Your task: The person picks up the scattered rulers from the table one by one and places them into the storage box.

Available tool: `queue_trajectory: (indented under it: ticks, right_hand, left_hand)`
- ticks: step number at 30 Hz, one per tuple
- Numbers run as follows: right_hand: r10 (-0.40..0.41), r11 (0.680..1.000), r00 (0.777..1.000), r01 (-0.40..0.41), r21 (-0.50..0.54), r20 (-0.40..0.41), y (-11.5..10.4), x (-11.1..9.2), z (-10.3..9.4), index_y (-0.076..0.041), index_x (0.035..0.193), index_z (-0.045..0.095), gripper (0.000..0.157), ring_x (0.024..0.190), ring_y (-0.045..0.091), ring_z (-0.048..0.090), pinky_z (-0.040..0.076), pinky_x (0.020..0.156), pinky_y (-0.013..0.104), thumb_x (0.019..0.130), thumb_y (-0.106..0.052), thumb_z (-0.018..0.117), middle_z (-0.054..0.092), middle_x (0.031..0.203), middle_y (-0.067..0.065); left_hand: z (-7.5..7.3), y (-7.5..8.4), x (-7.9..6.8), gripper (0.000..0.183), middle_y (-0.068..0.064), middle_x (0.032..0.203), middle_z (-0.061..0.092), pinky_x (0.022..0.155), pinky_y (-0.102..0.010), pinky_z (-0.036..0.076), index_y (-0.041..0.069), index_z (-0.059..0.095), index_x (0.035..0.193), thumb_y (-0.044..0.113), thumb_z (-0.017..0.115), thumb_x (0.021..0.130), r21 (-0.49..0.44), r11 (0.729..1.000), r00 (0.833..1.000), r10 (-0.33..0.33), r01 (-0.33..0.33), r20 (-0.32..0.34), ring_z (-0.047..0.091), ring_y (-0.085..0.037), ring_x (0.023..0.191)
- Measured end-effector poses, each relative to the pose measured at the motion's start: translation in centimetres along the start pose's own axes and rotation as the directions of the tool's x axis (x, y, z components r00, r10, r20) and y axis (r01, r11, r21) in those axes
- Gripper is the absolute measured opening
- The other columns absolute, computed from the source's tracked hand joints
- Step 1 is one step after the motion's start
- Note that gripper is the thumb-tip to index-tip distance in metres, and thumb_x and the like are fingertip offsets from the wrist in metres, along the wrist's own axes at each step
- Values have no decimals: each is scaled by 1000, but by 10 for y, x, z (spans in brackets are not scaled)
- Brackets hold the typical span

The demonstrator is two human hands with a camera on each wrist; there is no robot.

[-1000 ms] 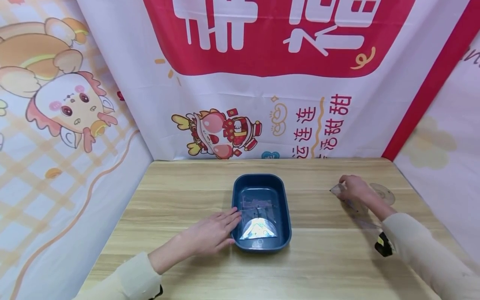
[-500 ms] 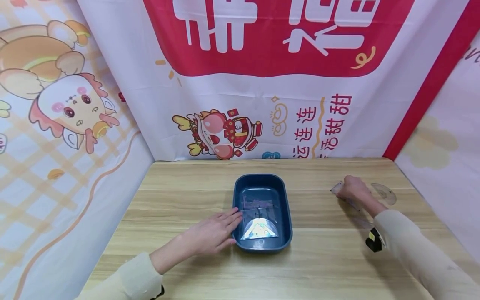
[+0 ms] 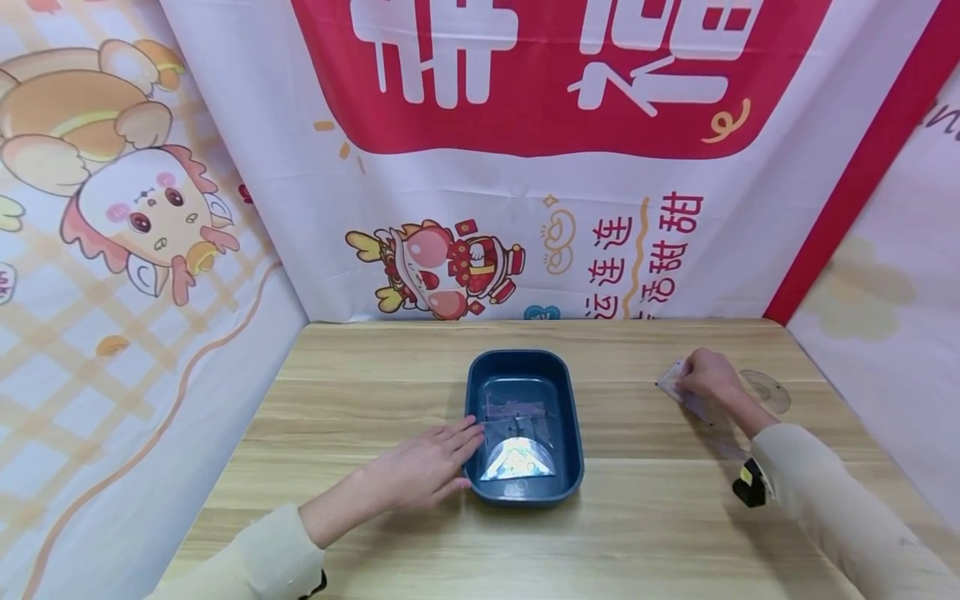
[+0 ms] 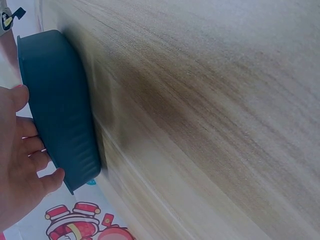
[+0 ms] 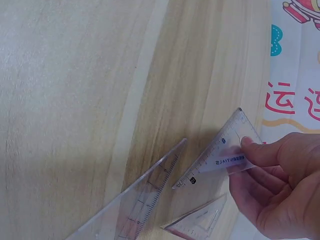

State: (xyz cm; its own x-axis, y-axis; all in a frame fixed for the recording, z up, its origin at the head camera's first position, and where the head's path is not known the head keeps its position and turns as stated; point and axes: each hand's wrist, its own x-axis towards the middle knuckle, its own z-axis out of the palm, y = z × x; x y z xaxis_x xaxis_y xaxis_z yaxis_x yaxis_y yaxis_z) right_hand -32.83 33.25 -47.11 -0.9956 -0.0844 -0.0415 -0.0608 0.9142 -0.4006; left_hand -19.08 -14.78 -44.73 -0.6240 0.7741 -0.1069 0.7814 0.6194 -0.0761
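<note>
Now the right hand point(image 5: 285, 182) pinches 1 clear triangle point(image 5: 225, 152).

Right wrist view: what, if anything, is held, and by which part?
The right hand pinches a clear set square by the side opposite its long scaled edge.

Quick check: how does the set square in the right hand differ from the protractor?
Shape: the set square is a straight-edged triangle, while the protractor has a curved edge. State: the right hand pinches the set square between thumb and fingers; the protractor lies on the table, with no hand holding it. Both are see-through.
</note>
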Motion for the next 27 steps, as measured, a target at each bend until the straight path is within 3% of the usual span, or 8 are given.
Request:
queue_trajectory:
  ticks: [7, 21, 27]
  right_hand:
    - [-131, 991, 986, 131, -6, -101, -5, -7, -6, -5, 63, 67, 7, 56, 18, 51, 41, 53, 31, 67, -2, 62, 62, 59, 4]
    - [-104, 994, 992, 105, 12, -74, -6, -18, -18, -3, 68, 68, 8, 53, 14, 47, 37, 50, 26, 74, -7, 66, 60, 58, 0]
    - [-138, 989, 988, 142, 51, -70, -12, -24, -24, -2, 69, 69, 8, 52, 12, 48, 39, 49, 25, 75, -5, 65, 62, 59, 1]
  left_hand:
    - [-2, 1, -1, 62, -7, 153, 27, 110, -44, 31, 7, 30, 146, 47, 35, 98, 7, 1000, 1000, 0, 0, 7, 20, -24, 143]
    - [-1, 1, -1, 63, -8, 152, 29, 110, -44, 31, 7, 31, 146, 47, 35, 98, 5, 1000, 1000, 0, 0, 5, 19, -24, 143]
    - [-2, 1, 0, 63, -9, 152, 29, 110, -46, 31, 6, 31, 145, 47, 36, 98, -6, 1000, 1000, 1, -1, 8, 19, -25, 143]
